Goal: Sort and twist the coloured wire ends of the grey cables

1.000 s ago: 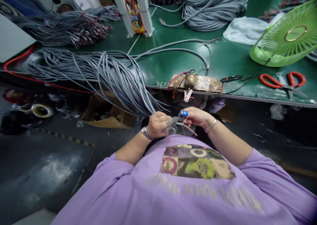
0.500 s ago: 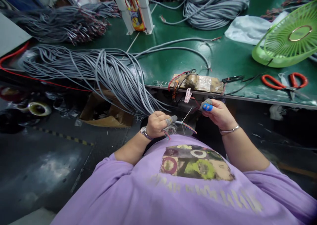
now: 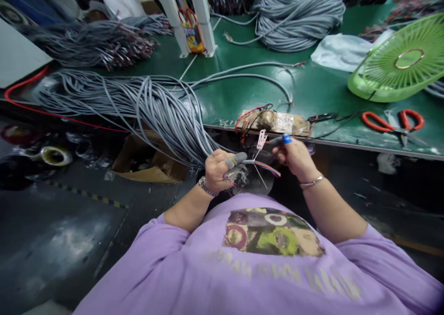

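Observation:
My left hand [image 3: 220, 169], with a grey cover on a fingertip, is closed round the end of a grey cable [image 3: 249, 161] and loose trimmed strands. Coloured inner wires [image 3: 269, 168] stick out of that cable to the right, with thin pale strands [image 3: 261, 175] spreading from its cut sheath. A large bundle of grey cables [image 3: 166, 114] runs from the bench down to this hand. My right hand [image 3: 296, 157], with blue tape on one digit, has curled fingers beside the pink clip [image 3: 262, 139]; what they hold, if anything, is hidden.
On the green bench [image 3: 243, 93] lie red-handled scissors [image 3: 395, 123], a green fan [image 3: 405, 60] and a wooden block with wires [image 3: 277, 122] at the front edge. A cable coil [image 3: 300, 19] and a white post [image 3: 204, 19] stand behind. An open carton [image 3: 149, 160] sits below.
My right hand has moved left, closer to the pink clip and the wire ends. My left hand keeps its hold on the cable. The pale strands now spread differently.

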### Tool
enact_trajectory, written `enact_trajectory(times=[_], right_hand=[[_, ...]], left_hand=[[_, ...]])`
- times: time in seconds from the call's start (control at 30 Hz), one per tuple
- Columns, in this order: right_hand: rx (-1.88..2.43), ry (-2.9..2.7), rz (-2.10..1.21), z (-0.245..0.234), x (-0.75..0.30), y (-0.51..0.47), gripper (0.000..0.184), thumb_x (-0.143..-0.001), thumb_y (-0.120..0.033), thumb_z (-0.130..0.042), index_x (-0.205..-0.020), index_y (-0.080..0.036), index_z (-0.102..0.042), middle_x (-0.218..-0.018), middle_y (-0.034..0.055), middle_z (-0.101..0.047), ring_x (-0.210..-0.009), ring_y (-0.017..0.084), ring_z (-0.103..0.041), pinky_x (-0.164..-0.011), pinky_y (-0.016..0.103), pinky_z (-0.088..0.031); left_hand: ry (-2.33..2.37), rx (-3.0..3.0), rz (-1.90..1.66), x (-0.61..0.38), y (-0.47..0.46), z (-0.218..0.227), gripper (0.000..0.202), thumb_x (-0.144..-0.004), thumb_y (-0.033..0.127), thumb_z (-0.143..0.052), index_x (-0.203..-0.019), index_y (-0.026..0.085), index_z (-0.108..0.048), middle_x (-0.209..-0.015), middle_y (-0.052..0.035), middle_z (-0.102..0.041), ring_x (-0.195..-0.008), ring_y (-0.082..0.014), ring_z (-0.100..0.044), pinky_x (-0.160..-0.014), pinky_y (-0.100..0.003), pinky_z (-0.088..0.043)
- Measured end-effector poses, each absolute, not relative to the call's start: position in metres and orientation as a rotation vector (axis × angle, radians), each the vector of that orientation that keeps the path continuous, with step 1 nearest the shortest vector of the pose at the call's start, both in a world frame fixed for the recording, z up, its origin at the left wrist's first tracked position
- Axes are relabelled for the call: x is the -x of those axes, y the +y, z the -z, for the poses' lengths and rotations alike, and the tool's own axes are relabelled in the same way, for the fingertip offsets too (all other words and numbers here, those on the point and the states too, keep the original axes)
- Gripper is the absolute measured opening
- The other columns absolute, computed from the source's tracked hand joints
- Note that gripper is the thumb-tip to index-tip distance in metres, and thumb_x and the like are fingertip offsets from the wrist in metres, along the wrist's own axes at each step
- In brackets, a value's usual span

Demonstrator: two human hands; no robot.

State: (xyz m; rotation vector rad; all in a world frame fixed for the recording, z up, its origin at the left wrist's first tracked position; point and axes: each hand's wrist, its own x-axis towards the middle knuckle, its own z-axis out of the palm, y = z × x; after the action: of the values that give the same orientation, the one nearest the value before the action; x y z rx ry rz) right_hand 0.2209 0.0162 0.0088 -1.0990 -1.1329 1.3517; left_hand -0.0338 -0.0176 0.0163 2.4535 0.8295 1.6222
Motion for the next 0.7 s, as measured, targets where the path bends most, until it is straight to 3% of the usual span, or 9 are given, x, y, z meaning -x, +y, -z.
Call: enact_trajectory(times=[0.17,0.27,0.37,0.5,0.7], right_hand=[[0.936,-0.86,-1.879,0.0,-0.196,0.032,0.057,-0.078,-0.075,-0.057,-0.075,-0.019,-0.056,-0.066,0.0006,-0.063,-0.044,0.007,-0.042,-0.042,0.021,-0.037],[0.821,-0.844,-1.893,0.001,-0.183,0.037,0.051,-0.079,-0.069,-0.062,-0.077,-0.018,-0.058,-0.054,-0.0046,-0.05,-0.044,0.007,-0.037,-0.044,0.021,-0.036],[0.839,-0.852,-1.688,0.006,-0.173,0.037,0.051,-0.078,-0.068,-0.064,-0.071,-0.018,-0.057,-0.049,-0.0062,-0.043,-0.044,0.006,-0.032,-0.043,0.021,-0.032],[0.875,-0.827,-1.33,0.011,-0.164,0.033,0.053,-0.078,-0.067,-0.065,-0.062,-0.019,-0.049,-0.047,-0.0061,-0.041,-0.044,0.006,-0.033,-0.042,0.021,-0.029],[0.698,-0.576,-1.865,0.009,-0.162,0.037,0.05,-0.08,-0.068,-0.062,-0.072,-0.019,-0.056,-0.058,-0.004,-0.057,-0.043,0.006,-0.043,-0.043,0.019,-0.039]], left_hand=[[0.818,-2.558,-1.836,0.014,0.007,-0.018,0.036,-0.087,0.026,-0.054,-0.121,0.021,-0.064,-0.092,-0.0054,-0.073,-0.078,-0.0166,-0.065,-0.07,-0.033,-0.054],[0.85,-2.584,-1.774,0.004,0.015,-0.011,0.035,-0.083,0.024,-0.054,-0.116,0.018,-0.064,-0.089,-0.0062,-0.072,-0.076,-0.0175,-0.064,-0.068,-0.034,-0.054],[0.873,-2.584,-1.699,-0.001,0.017,-0.003,0.034,-0.08,0.023,-0.054,-0.112,0.017,-0.065,-0.086,-0.0064,-0.07,-0.074,-0.0179,-0.063,-0.067,-0.034,-0.054],[0.952,-2.576,-1.663,-0.001,0.018,0.005,0.032,-0.08,0.025,-0.055,-0.109,0.017,-0.066,-0.083,-0.0062,-0.069,-0.074,-0.0179,-0.062,-0.068,-0.034,-0.054],[0.996,-2.543,-1.68,-0.002,0.02,0.013,0.028,-0.077,0.022,-0.055,-0.102,0.017,-0.067,-0.082,-0.0068,-0.069,-0.073,-0.0187,-0.061,-0.066,-0.035,-0.054]])
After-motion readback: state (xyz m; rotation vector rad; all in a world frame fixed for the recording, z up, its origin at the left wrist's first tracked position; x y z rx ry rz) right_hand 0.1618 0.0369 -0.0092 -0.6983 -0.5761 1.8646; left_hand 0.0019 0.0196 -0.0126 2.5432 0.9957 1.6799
